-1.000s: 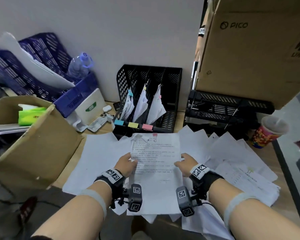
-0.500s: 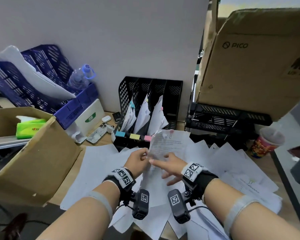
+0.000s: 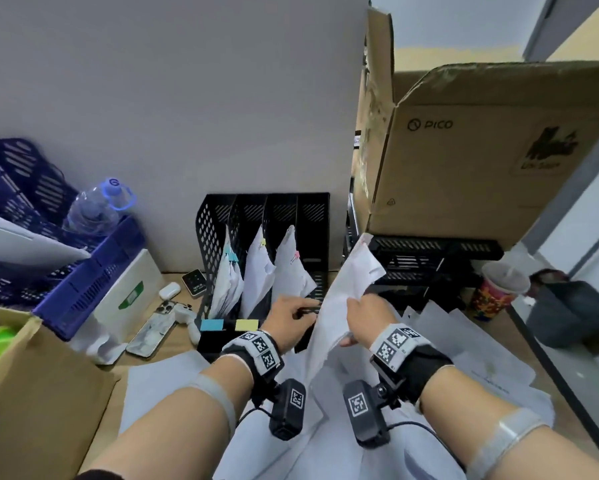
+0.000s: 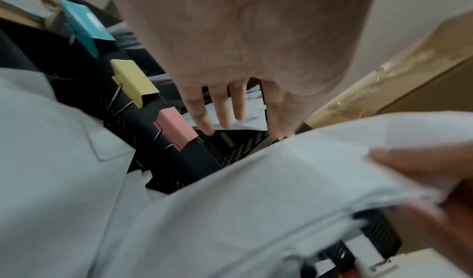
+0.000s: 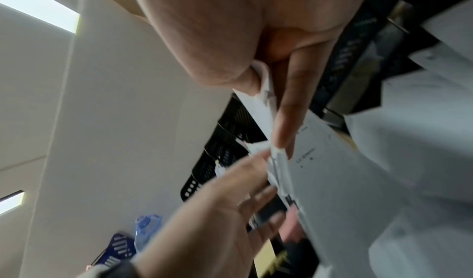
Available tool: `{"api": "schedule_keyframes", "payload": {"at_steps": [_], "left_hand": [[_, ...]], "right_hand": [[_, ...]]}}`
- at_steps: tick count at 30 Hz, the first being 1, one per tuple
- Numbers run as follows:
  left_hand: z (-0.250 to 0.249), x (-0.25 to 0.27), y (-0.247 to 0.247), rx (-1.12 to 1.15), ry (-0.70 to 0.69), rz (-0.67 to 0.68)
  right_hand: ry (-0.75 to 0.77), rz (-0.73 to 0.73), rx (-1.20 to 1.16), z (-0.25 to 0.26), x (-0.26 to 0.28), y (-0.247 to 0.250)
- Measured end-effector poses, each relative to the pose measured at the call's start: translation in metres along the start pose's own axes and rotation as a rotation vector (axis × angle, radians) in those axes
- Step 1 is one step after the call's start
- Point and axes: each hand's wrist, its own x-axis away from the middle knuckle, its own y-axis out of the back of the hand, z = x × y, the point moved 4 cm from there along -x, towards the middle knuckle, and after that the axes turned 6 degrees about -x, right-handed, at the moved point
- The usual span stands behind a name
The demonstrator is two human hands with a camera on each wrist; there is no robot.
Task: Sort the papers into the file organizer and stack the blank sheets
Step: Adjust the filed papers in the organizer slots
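The black file organizer [image 3: 311, 216] stands against the wall with clipped papers in three slots. Teal [image 4: 84, 25], yellow [image 4: 133, 80] and pink [image 4: 174, 128] binder clips mark its front. My right hand [image 3: 358, 308] pinches a printed, pink-clipped document [image 3: 346, 282] between thumb and forefinger [image 5: 289, 108] and holds it upright just right of the organizer. My left hand [image 3: 306, 311] is empty, its straight fingers [image 4: 222, 108] reaching into the slot beside the pink clip. Loose sheets [image 3: 464, 341] cover the desk under both arms.
A brown cardboard box [image 3: 41, 393] sits at the front left, with blue baskets [image 3: 83, 271], a water bottle [image 3: 93, 209] and a phone [image 3: 150, 332] behind it. A large PICO box [image 3: 481, 150] rests on a black tray [image 3: 429, 258] at the right, near a paper cup [image 3: 498, 292].
The document went from lying flat under both hands to standing upright in my right hand alone. My left hand let go and moved forward to the organizer.
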Motion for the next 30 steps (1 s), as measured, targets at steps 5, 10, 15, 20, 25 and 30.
{"api": "schedule_keyframes", "payload": {"at_steps": [5,10,15,20,25,30], "left_hand": [[0.02,-0.037,-0.005,-0.525,0.123,0.116],[0.026,-0.04,0.008,-0.395,0.175,-0.034],[0.038,-0.041,0.03,-0.247,0.136,-0.095],[0.043,-0.04,0.046,-0.185,0.003,-0.088],[0.052,-0.034,0.06,-0.134,-0.043,-0.093],[0.052,-0.03,0.074,-0.166,-0.076,-0.089]], "right_hand": [[0.106,-0.196,-0.278,0.001,-0.02,0.009],[0.072,-0.132,-0.371,0.013,-0.016,0.011],[0.159,-0.066,-0.331,0.043,-0.03,-0.007],[0.206,-0.106,-0.32,0.073,-0.052,-0.026],[0.217,-0.216,-0.362,0.096,-0.076,-0.044],[0.224,-0.297,-0.45,0.105,-0.088,-0.058]]}}
